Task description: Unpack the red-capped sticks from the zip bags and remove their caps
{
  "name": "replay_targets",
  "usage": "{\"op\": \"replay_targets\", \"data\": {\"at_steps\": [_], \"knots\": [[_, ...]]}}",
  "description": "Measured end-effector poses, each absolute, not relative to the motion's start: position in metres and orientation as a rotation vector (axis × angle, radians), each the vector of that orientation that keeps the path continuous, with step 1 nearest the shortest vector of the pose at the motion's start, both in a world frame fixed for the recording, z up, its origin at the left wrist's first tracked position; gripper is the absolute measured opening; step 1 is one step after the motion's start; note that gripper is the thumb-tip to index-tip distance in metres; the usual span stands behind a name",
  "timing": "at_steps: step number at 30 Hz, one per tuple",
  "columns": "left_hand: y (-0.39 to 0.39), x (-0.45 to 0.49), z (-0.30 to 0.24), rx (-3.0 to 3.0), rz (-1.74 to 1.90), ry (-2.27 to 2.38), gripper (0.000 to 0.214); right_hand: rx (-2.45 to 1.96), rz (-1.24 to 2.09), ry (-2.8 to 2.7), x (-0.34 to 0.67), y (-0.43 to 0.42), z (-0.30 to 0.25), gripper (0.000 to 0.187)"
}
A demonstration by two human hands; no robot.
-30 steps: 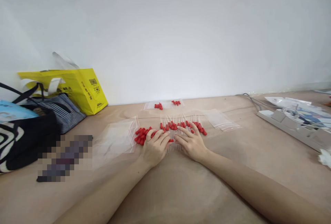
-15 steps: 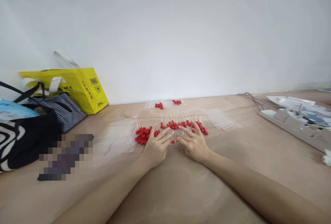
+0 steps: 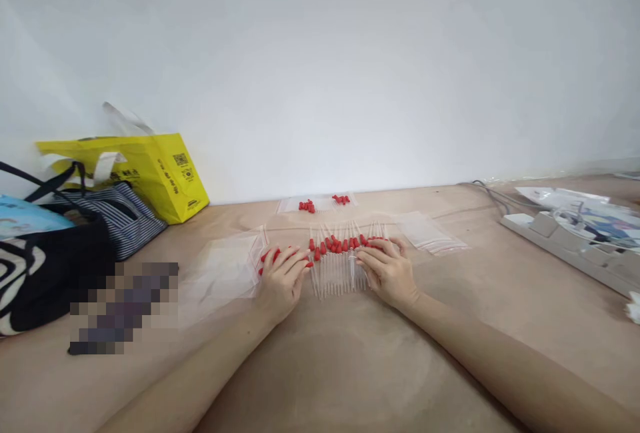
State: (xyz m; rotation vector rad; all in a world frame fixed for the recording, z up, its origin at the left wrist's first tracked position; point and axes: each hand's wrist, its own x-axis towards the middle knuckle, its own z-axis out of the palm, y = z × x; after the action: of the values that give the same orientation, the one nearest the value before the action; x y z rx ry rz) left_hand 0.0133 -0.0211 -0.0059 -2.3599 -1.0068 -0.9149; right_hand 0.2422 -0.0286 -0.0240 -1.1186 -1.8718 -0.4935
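Resting flat on the table, the left hand lies palm down with its fingers spread over a pile of red caps, which shows only between and beside the fingers. It grips nothing. The right hand also lies palm down, open, at the right end of a row of clear droppers whose red tips line up along the far edge; its fingers touch the row's right side. The droppers sit side by side between the two hands, close to both.

A stack of clear bags lies just left of the left hand, and another thin stack lies right of the right hand. Two small packs of red caps sit farther back by the wall. At the far left stand a yellow bag, a striped bag and a black bag. A power strip and papers lie at the far right.
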Motion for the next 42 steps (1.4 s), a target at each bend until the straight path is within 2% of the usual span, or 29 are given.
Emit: {"op": "replay_targets", "data": {"at_steps": [3, 6, 12, 16, 21, 27, 33, 38, 42], "knots": [[-0.017, 0.008, 0.0, -2.339, -0.896, -1.144, 0.022, -1.231, -0.344, -1.819, 0.248, -0.02, -0.015, 0.023], [-0.013, 0.005, 0.01, -2.417, -0.809, -1.281, 0.018, -1.381, -0.056, -1.765, 0.254, -0.011, -0.006, 0.027], [-0.003, -0.007, 0.038, -2.744, -0.555, -1.449, 0.014, -1.658, 0.36, -1.722, 0.255, -0.004, -0.004, 0.018], [0.001, -0.017, 0.05, -2.945, -0.305, -1.364, 0.011, -1.719, 0.365, -1.767, 0.242, -0.003, -0.005, 0.025], [0.004, -0.023, 0.047, -2.914, -0.101, -1.455, 0.008, -1.758, 0.351, -1.832, 0.228, 0.004, -0.004, 0.029], [0.005, -0.022, 0.043, -2.938, -0.051, -1.482, 0.013, -1.827, 0.476, -1.784, 0.224, 0.005, -0.008, 0.043], [0.002, -0.021, 0.048, -2.927, 0.019, -1.574, 0.014, -1.839, 0.37, -1.779, 0.246, 0.015, 0.007, 0.028], [0.002, -0.02, 0.048, -2.986, 0.062, -1.539, 0.012, -2.07, 0.411, -1.749, 0.292, 0.025, 0.021, 0.015], [0.001, -0.017, 0.043, -3.009, -0.017, -1.512, 0.016, -2.154, 0.527, -1.743, 0.312, 0.025, 0.021, 0.013]]}}
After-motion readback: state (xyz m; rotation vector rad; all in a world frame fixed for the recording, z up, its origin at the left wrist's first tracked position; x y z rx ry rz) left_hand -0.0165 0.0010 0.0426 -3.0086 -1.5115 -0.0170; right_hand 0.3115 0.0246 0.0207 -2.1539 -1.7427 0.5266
